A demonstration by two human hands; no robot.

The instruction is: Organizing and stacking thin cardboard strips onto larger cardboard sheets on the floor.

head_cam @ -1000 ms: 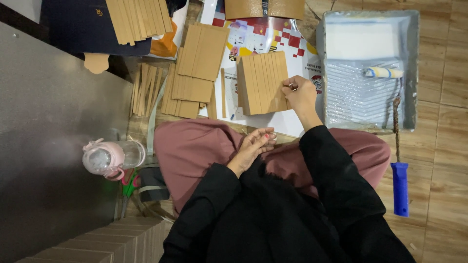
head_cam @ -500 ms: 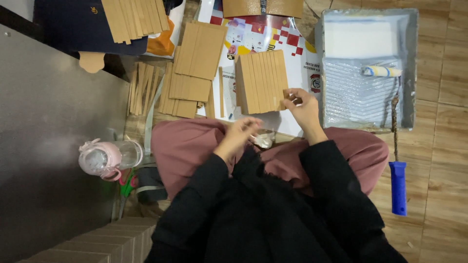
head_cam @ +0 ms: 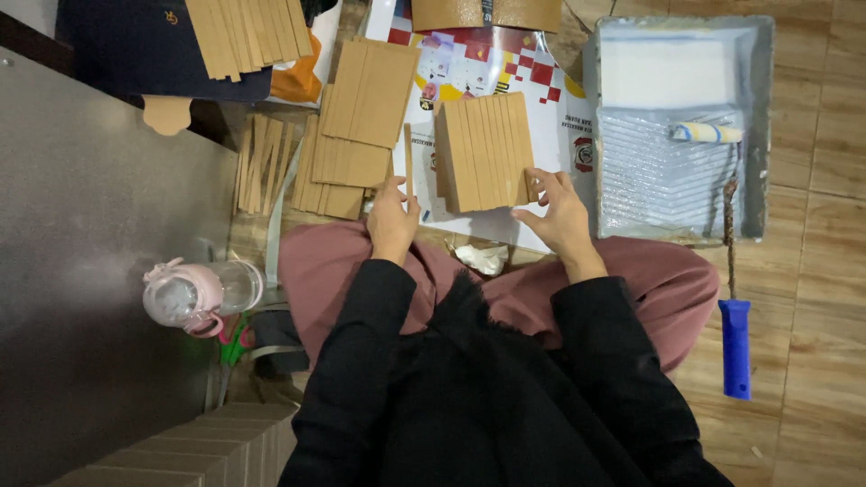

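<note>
black long sleeves, pink trousers (loose)

The left hand is being moved away from the lap, where it was held a second ago, out to the thin loose wooden strip. The right hand is being lowered from the top of the row of upright tan wooden slats to its near right corner.
</note>
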